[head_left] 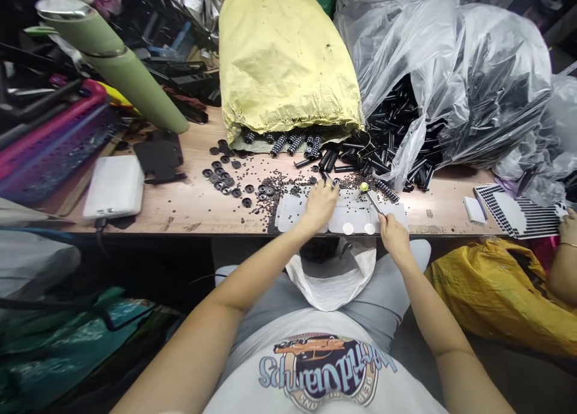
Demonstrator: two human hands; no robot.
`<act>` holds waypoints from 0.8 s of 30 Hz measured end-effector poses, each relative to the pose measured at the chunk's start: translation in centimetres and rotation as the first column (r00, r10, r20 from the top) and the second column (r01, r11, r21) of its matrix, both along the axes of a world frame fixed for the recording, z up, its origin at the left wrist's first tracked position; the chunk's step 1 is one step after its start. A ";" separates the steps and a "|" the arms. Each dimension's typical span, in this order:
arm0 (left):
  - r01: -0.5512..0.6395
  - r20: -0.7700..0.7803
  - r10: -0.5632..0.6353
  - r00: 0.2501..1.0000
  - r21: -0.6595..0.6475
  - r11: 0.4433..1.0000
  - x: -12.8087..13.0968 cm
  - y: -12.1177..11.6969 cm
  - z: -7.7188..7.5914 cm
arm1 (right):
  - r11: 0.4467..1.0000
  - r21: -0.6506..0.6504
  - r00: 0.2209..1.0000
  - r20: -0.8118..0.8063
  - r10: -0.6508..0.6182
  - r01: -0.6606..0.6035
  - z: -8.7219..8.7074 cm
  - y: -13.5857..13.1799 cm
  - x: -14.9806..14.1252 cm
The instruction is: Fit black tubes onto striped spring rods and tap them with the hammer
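Observation:
My left hand is over the back of a grey-white work mat. Its fingers are pinched around a small black tube-shaped part, partly hidden by the fingertips. In my right hand is a tool with a metal shaft and round yellow-green head, the head resting at or just above the mat. Scattered tiny dark rings lie around the mat and partly on it. Two white discs sit along its front edge. Black tubes are heaped just behind my hands.
A yellow sack spills ribbed black pieces at the back. Clear plastic bags of black tubes stand right of it. Black round caps, a white box and a green flask are leftward. Another person's hand shows at far right.

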State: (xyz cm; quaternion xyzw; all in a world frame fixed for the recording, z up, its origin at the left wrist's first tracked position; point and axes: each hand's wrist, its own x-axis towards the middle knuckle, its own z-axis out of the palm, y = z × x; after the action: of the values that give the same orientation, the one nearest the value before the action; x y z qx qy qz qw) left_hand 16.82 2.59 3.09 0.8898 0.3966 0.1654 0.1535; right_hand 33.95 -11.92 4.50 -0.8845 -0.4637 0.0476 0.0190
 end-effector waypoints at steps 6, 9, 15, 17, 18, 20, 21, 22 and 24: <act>0.013 0.220 -0.003 0.976 -0.042 0.999 0.1 5.5 0.4 | 0.883 0.411 0.968 -0.001 0.249 -0.227 -0.8 1.8 -0.6; 0.105 0.389 -0.012 0.921 -0.218 0.970 -0.7 2.3 1.6 | 0.735 0.527 0.870 0.018 0.493 -0.427 0.3 3.4 -2.3; 0.234 0.513 0.063 0.856 -0.493 0.838 -1.2 0.8 2.5 | 0.716 0.493 0.787 -0.096 0.610 -0.495 1.4 5.7 -4.5; 0.053 0.462 0.166 0.871 -0.426 0.903 -0.4 4.2 2.3 | 0.737 0.485 0.805 -0.105 0.583 -0.470 0.7 5.6 -4.9; -0.072 0.429 0.234 0.873 -0.362 0.930 0.3 6.3 2.1 | 0.748 0.476 0.813 -0.109 0.573 -0.463 0.3 5.5 -5.1; -0.273 0.335 0.350 0.875 -0.256 0.927 1.7 10.6 2.0 | 0.773 0.441 0.821 -0.126 0.556 -0.456 -0.7 5.0 -5.7; -0.293 0.320 0.364 0.875 -0.248 0.923 2.4 12.4 2.0 | 0.788 0.417 0.825 -0.139 0.548 -0.453 -1.1 4.8 -6.0; -0.304 0.304 0.373 0.876 -0.252 0.919 3.1 14.0 2.0 | 0.804 0.388 0.829 -0.154 0.538 -0.450 -1.4 4.6 -6.3; -0.285 0.294 0.367 0.883 -0.285 0.915 4.0 16.0 1.9 | 0.836 0.330 0.840 -0.181 0.511 -0.438 -1.8 4.4 -6.7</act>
State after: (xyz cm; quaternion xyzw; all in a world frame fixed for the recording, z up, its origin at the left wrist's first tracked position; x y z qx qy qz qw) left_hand 20.77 18.59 5.03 0.7432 0.5254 0.2925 0.2934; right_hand 27.28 -7.51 2.67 -0.7145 -0.6653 0.1022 0.1906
